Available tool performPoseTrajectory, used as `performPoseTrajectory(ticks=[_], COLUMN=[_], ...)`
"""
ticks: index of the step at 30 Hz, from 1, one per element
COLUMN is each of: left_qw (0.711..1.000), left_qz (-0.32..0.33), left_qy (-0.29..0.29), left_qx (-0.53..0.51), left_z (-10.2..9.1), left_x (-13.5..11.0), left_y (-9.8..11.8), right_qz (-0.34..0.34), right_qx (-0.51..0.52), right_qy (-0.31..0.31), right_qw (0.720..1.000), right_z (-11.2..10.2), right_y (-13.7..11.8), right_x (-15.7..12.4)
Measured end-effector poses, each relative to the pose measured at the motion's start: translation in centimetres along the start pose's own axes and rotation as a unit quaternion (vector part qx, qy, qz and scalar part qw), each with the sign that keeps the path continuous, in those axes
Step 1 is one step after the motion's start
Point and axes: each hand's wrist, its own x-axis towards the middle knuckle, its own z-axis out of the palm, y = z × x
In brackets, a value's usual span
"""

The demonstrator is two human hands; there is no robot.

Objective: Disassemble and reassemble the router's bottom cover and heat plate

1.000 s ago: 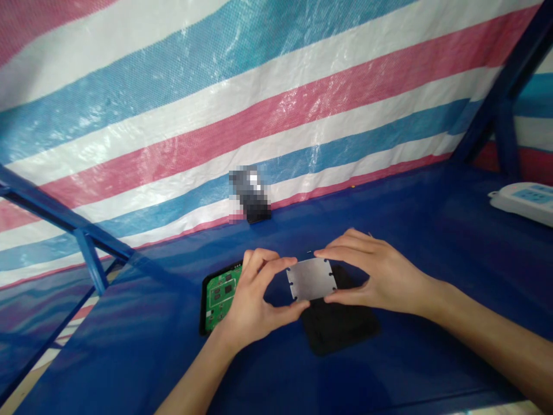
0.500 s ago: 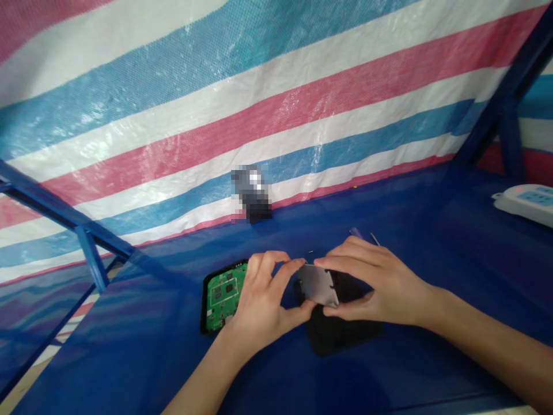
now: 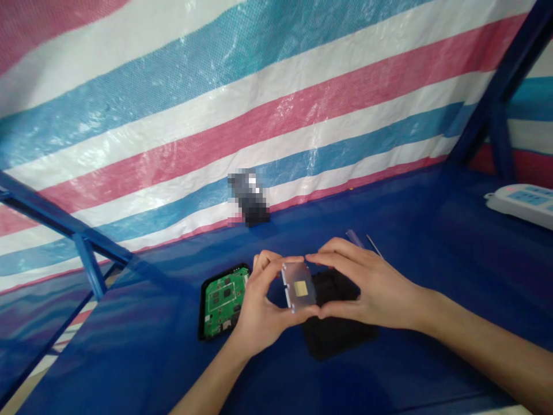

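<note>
Between both hands is a thin silver metal plate (image 3: 309,301) with notched edges and a small yellowish square pad on its upward face. My left hand (image 3: 261,308) pinches it by the top and bottom edges between fingers and thumb. The fingertips of my right hand (image 3: 365,282) close on its right-hand corners, thumb close against the left thumb. Below the hands lies a black plastic cover (image 3: 341,334), partly hidden by them. To the left, a green circuit board (image 3: 220,302) sits in a black casing (image 3: 201,314), its right side covered by my left hand.
Beyond my right hand lie a translucent purplish item (image 3: 354,237) and a thin metal rod (image 3: 374,246). A white power strip (image 3: 525,202) is at the far right. A pixelated dark object (image 3: 250,199) stands against the striped sheet (image 3: 276,124) behind the blue table (image 3: 142,351).
The metal plate has been turned over, so the face with the yellowish pad now shows. It has shifted slightly left, and more of the black cover below is visible.
</note>
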Motion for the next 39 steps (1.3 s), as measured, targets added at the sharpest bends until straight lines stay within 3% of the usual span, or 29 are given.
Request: performPoseTrajectory(ticks=[6, 10, 14, 22, 32, 39], left_qw=[0.998, 0.998, 0.999, 0.984, 0.973, 0.963], left_qz=[-0.03, -0.026, -0.025, -0.029, -0.1, -0.131], left_qy=[-0.023, -0.015, -0.017, -0.085, -0.135, -0.153], left_qx=[-0.045, -0.046, 0.015, 0.154, 0.161, 0.178], left_z=[0.6, 0.3, -0.2, 0.5, 2.1, 2.8], left_x=[-0.3, -0.3, -0.1, 0.0, -0.7, -0.6], left_y=[-0.1, -0.2, 0.1, 1.1, 1.9, 2.0], right_qz=[0.008, 0.016, 0.042, 0.073, 0.128, 0.143], right_qx=[0.059, 0.057, 0.03, -0.002, -0.015, 0.003], right_qy=[0.001, -0.024, -0.078, -0.15, -0.266, -0.27], right_qw=[0.998, 0.998, 0.996, 0.986, 0.955, 0.952], right_z=[0.5, -0.4, -1.7, -2.1, -2.4, -2.2], right_y=[-0.2, 0.3, 1.2, 0.6, -0.2, -0.2], right_x=[0.2, 0.3, 0.5, 0.2, 0.6, 0.2])
